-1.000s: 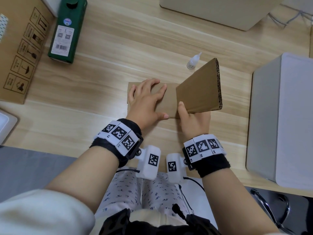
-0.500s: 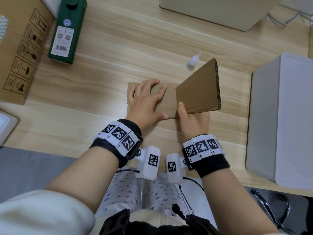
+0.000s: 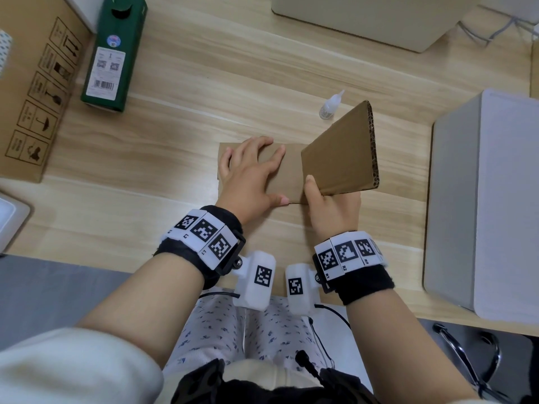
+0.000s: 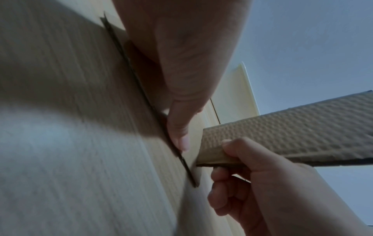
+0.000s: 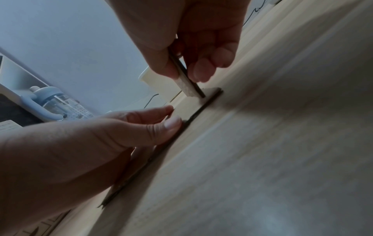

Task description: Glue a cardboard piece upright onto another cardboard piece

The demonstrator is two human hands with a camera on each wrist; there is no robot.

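Note:
A flat brown cardboard base (image 3: 291, 170) lies on the wooden desk. My left hand (image 3: 248, 176) presses flat on its left half with fingers spread; its thumb (image 4: 179, 135) lies along the base's near edge (image 5: 193, 115). My right hand (image 3: 329, 205) pinches the near corner of a second, thick corrugated cardboard piece (image 3: 341, 153) and holds it tilted just above the base's right half. The right wrist view shows that piece's corner (image 5: 187, 89) hovering close over the base. A small white glue bottle (image 3: 329, 104) stands behind the cardboard.
A green carton (image 3: 113, 51) lies at the far left beside a brown shipping box (image 3: 32, 97). A grey box (image 3: 484, 199) stands close on the right. A beige box (image 3: 379, 16) sits at the back. The desk edge (image 3: 87, 258) runs near my wrists.
The held cardboard piece has tipped very slightly; both hands stay in almost the same place.

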